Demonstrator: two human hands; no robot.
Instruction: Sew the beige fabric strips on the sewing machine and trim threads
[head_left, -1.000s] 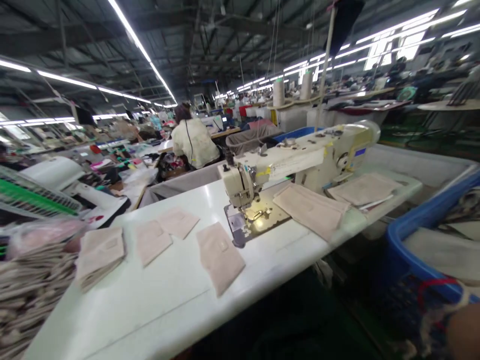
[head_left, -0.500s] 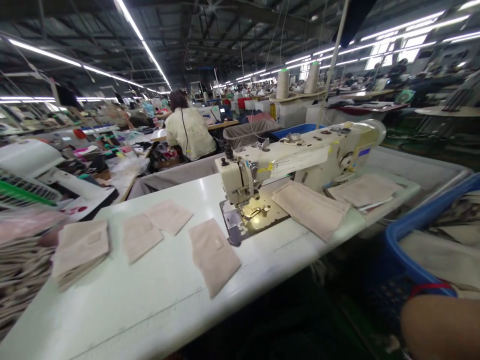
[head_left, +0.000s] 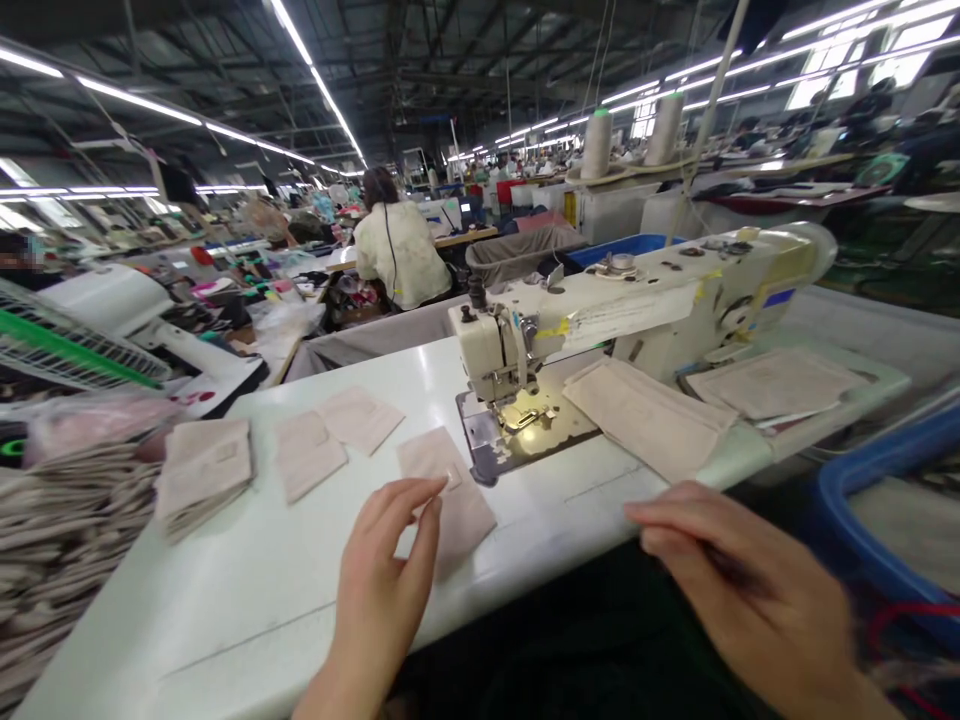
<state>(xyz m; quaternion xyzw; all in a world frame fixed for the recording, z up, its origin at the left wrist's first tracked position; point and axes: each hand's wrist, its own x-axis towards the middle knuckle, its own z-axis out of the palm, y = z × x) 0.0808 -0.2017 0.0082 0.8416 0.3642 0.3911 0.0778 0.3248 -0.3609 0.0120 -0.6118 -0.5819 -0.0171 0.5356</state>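
- Left hand point(head_left: 382, 585) raised over the white table point(head_left: 247, 600), fingers loosely spread and curled, nothing gripped; fingertips point(head_left: 431, 490) hang right over the near fabric piece point(head_left: 450, 500), can't tell if they touch it.
- Right hand point(head_left: 739, 590) out past the table's front edge, palm down, fingers extended together toward the left, holding nothing; blurred.
- Near fabric piece is pale pink and lies flat on the table, just left of the sewing machine point(head_left: 637, 310) bed, its lower end reaching toward the table's front edge.
- Two more flat pink pieces point(head_left: 330, 440) to the left, overlapping slightly; further left a small stack of pieces point(head_left: 206, 470).
- Big pile of folded fabric point(head_left: 52, 540) at the far left table end, well apart from both hands.
- Sewing machine needle area lit, metal plate point(head_left: 525, 425) under it; a larger pink panel point(head_left: 649, 415) lies under the machine arm, another panel point(head_left: 772, 380) at the right end.
- Blue bin point(head_left: 862, 520) to the right of the right hand, contents blurred.
- Two thread cones point(head_left: 630, 140) stand behind the machine.
- A person in a light top point(head_left: 397, 255) sits with their back turned at the next station.
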